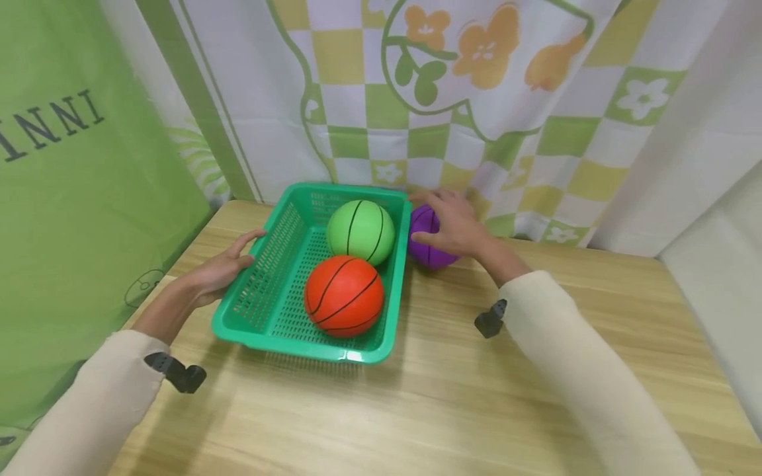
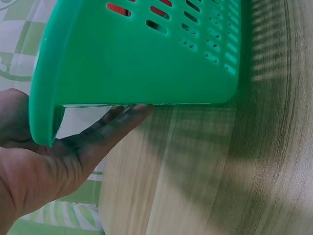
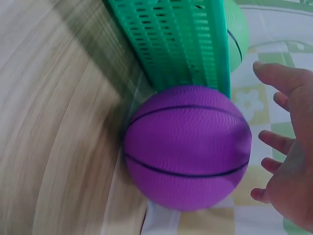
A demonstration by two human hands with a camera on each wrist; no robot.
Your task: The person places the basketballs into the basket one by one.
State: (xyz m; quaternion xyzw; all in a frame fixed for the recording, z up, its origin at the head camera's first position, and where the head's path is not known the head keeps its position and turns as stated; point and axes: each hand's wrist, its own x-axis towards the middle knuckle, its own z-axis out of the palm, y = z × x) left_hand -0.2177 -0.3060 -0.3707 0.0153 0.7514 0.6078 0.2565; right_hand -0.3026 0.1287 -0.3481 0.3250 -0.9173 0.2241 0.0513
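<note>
A green plastic basket (image 1: pixel 275 345) stands on the wooden table with a light green ball (image 1: pixel 360 233) and a red ball (image 1: pixel 344 296) inside. At its left rim is my left hand (image 1: pixel 219 270); in the left wrist view, part of the hand (image 2: pixel 54 171) passes over the rim while the longer fingers lie along the outer wall. A purple ball (image 3: pixel 188 147) with black lines sits on the table just right of the basket. My right hand (image 1: pixel 449 221) hovers over that ball with spread fingers, and the right wrist view shows a gap between fingertips and ball.
Behind the basket and purple ball hangs a checked, flowered curtain (image 1: pixel 393 142). Green fabric (image 1: pixel 89 185) with lettering borders the left side. Wooden tabletop (image 1: pixel 476 396) extends in front and to the right, up to a pale surface (image 1: pixel 720 244) at the right.
</note>
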